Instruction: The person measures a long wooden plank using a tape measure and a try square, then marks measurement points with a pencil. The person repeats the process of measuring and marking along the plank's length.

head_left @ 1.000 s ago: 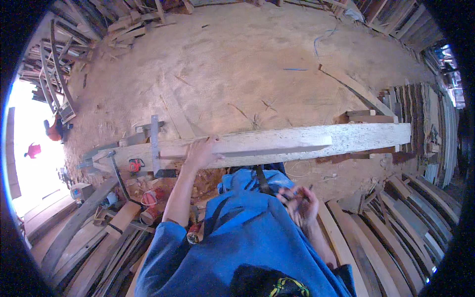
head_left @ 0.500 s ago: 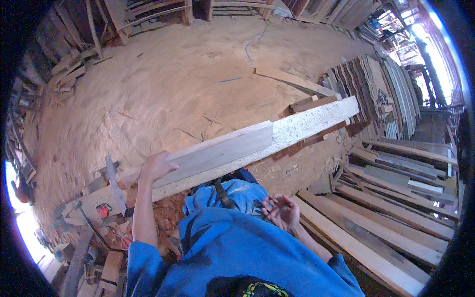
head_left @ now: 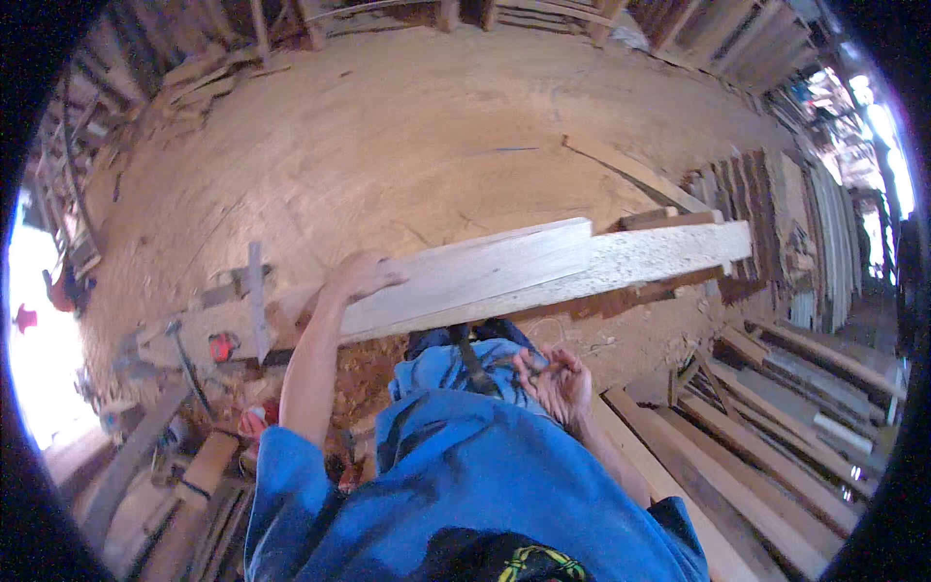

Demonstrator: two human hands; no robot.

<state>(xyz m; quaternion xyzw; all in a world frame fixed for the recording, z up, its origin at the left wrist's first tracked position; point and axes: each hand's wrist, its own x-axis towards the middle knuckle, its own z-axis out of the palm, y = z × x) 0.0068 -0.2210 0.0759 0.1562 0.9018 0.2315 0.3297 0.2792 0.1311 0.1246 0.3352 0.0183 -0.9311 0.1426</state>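
Note:
A pale, smooth wooden board (head_left: 485,267) lies along a longer, speckled beam (head_left: 669,260) in front of my waist. My left hand (head_left: 361,276) rests over the left part of the board, its fingers closed over the upper face and the thumb side hidden. My right hand (head_left: 561,383) is held by my waist, apart from the board, palm turned up and fingers curled. Something thin seems to lie across those fingers, but it is too blurred to name. Left of my left hand, a metal square (head_left: 257,303) lies across the beam beside a red tape measure (head_left: 223,346).
A hammer (head_left: 191,371) leans near the beam's left end. Stacked planks (head_left: 776,427) fill the right side, and wood offcuts (head_left: 208,466) lie at lower left. Sawdust covers the floor (head_left: 388,145) beyond the beam. More timber (head_left: 747,194) stands at the far right.
The view has swung left, so the scene sits farther right. My left hand stays on the board. My right hand's fingers have drawn closer together near my waist.

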